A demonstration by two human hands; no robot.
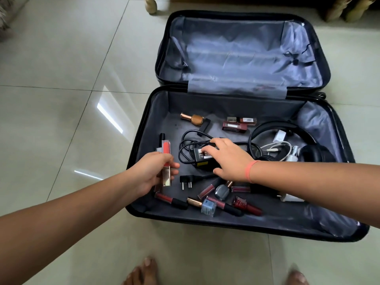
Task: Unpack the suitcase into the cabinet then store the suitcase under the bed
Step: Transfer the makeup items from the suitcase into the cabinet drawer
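Black and laid open on the floor (61, 99), the suitcase (226, 223) is only partly emptied, lip gloss tubes (165, 148) are gripped in the left hand (152, 171), and the charger (202, 161), touched by the spread, unclenched right hand (230, 159), could be snagged by its tangled cable (185, 149) if lifted.

Floor (61, 48): large glossy tiles, pale cream with a green tinge, filling nearly the whole view.
Grout lines (51, 86): thin and dark, crossing in a wide grid, bent by the wide lens.
Reflections (110, 116): bright white streaks on the tiles left of centre, with a thinner streak (88, 174) lower down.
Turned wooden leg (150, 5): pale, bulbous, standing on the floor at the top edge.
Further turned legs (347, 9): top right corner, side by side, with dark shadow behind them.
Grey fuzzy edge (5, 19): top left corner, kind unclear.
Lighting: soft and even, no hard shadows on the tiles.
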